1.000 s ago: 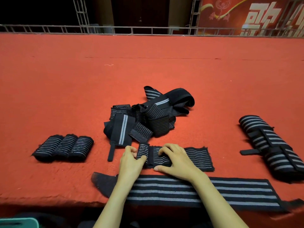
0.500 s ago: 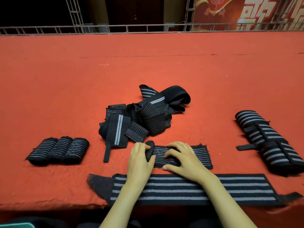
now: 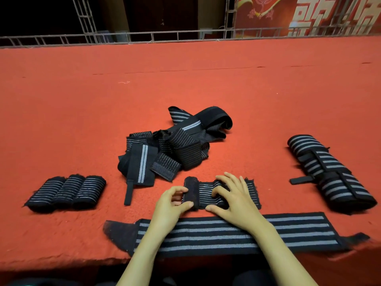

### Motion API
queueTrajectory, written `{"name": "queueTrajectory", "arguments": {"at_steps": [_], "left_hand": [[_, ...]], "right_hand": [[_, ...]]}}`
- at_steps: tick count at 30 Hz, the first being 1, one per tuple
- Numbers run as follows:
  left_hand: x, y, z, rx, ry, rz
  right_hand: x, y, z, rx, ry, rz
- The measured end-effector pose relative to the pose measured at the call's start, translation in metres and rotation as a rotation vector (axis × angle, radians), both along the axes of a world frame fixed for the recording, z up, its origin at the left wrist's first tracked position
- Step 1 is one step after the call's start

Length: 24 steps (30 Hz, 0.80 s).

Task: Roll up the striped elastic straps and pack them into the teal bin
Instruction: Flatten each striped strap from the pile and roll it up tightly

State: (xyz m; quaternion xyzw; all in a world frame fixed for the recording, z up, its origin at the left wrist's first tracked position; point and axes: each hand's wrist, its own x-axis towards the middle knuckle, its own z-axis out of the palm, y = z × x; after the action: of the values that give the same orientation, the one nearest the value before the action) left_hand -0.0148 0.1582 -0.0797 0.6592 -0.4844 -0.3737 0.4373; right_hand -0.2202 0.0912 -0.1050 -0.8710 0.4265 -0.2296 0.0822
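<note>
Fingers of the left hand are curled close round the rolled end of a short striped strap. The thumb lies against the near side of the roll and the forefinger hooks over its far side, so the hand grips the roll between them. Just to the right, the right hand lies spread over the flat part of the same strap. Its fingers are arched and apart, with the tips pressing down on the stripes. Its thumb reaches toward the roll along the strap's near edge. It holds nothing; it only presses.

The strap lies on a red carpeted surface, a little in from the near edge. At the far left three rolled straps lie side by side, touching one another. Behind the hands, in the middle, a loose pile of unrolled straps lies tangled, with one narrow tab trailing toward the near edge. Under both forearms a long wide strap with broad grey stripes lies flat along the near edge. At the far right two larger rolled wraps lie close together, well apart from the hands.
</note>
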Motion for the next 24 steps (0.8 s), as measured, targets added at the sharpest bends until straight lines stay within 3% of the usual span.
{"name": "queueTrajectory", "arguments": {"at_steps": [11,19,24], "left_hand": [[-0.026,-0.01,0.011,0.006,-0.36,0.116],[-0.02,-0.003,0.015,-0.067,-0.239,0.211],[-0.006,0.012,0.01,-0.164,-0.407,0.268]], "right_hand": [[0.0,0.001,-0.001,-0.032,0.006,-0.006],[0.001,0.002,0.0,-0.035,-0.013,-0.003],[0.0,-0.001,-0.001,-0.035,-0.008,0.03]]}}
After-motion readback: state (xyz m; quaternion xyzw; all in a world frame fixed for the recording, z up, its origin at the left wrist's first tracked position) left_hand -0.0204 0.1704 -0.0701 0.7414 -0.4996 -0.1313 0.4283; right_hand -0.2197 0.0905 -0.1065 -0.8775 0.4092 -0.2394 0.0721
